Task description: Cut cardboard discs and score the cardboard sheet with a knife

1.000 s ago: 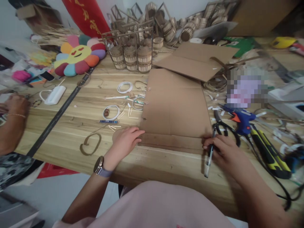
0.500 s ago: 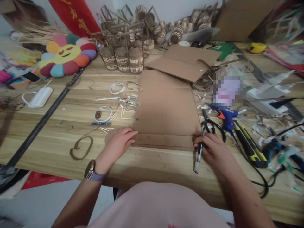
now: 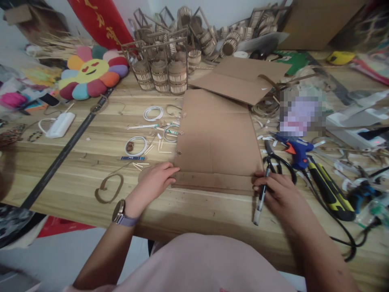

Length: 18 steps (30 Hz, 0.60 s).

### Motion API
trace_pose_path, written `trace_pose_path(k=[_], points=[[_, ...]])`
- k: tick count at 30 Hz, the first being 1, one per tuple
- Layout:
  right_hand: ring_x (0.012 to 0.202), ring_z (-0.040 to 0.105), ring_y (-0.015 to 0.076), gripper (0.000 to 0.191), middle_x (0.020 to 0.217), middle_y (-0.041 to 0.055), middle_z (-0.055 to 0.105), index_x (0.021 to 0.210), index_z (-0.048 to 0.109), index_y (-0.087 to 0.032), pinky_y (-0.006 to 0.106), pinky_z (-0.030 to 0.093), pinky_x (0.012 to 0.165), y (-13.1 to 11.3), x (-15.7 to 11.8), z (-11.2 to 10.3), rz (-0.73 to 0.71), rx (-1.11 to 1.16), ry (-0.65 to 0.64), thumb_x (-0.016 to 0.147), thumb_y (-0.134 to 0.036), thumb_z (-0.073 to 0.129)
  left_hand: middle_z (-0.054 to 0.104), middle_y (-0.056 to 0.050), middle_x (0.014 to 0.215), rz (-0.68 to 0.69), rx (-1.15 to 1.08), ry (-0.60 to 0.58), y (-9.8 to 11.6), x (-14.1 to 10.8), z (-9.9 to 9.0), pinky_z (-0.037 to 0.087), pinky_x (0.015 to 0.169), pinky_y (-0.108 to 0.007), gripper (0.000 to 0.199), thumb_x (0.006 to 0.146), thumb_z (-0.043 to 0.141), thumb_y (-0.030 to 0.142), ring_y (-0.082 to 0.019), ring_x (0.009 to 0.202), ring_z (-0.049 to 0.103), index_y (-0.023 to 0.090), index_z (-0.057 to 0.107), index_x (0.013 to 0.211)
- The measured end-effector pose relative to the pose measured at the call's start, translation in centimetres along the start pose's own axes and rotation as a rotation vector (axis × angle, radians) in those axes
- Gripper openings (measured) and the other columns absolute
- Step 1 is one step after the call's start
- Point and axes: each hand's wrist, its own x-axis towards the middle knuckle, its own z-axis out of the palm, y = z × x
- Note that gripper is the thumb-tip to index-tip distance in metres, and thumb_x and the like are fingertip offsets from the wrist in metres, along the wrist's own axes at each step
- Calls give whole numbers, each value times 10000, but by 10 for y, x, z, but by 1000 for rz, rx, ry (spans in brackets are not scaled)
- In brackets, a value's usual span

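Note:
A brown cardboard sheet point(image 3: 220, 129) lies flat in front of me, with a narrow brown strip point(image 3: 215, 181) running along its near edge. My left hand point(image 3: 159, 178) rests at the strip's left end, fingers stretched out, fingertips touching the strip and the sheet's corner. At the right end, my right hand point(image 3: 278, 188) holds a pen point(image 3: 260, 202) with a clear lower end pointing towards me. Its fingertips also touch the strip's right end. A second cardboard piece point(image 3: 243, 79) overlaps the sheet's far edge.
Right of the sheet lie black-handled scissors point(image 3: 281, 162), a blue glue gun point(image 3: 299, 152) and a yellow-black cutter point(image 3: 331, 188). White rings point(image 3: 136, 146) and small sticks are scattered left. Small bamboo baskets point(image 3: 178, 77) in frames and a flower cushion point(image 3: 92, 73) stand behind.
The whole view has shifted slightly, so everything appears a little further right. Both hands keep their places at the strip's ends, and the pen stays in my right hand.

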Motion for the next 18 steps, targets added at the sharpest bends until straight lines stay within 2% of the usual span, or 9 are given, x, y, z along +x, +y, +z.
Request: trace_pose_path(k=[5, 10, 15, 18], points=[[947, 654, 274, 140, 1011, 73, 720, 931, 648, -278, 391, 519, 792, -1, -1, -2, 6, 6, -11, 961, -220, 523, 684, -44, 1174, 26, 11, 4, -1, -1, 0, 515, 911, -309, 316, 986, 578, 213, -206, 1075, 657, 292, 683, 1274], [872, 626, 267, 154, 940, 74, 699, 931, 662, -267, 387, 518, 759, -3, -4, -2, 46, -11, 4, 968, -233, 517, 700, -71, 1206, 14, 86, 0, 1, -1, 3, 529, 923, -349, 330, 991, 563, 210, -234, 1088, 670, 261, 679, 1296], [964, 679, 257, 165, 1026, 84, 723, 927, 658, -255, 374, 536, 798, -1, -7, -10, 85, 13, -12, 955, -175, 517, 689, -125, 1297, -3, 135, -30, 2, -2, 5, 545, 955, -434, 374, 1003, 515, 188, -291, 1127, 678, 198, 657, 1349], [1046, 695, 246, 207, 1050, 78, 734, 899, 641, -254, 366, 543, 839, 0, -9, -16, 89, 49, -36, 930, -113, 492, 689, -133, 1304, -13, 145, -35, 1, -2, 6, 550, 956, -453, 385, 998, 510, 191, -303, 1112, 692, 204, 660, 1352]])
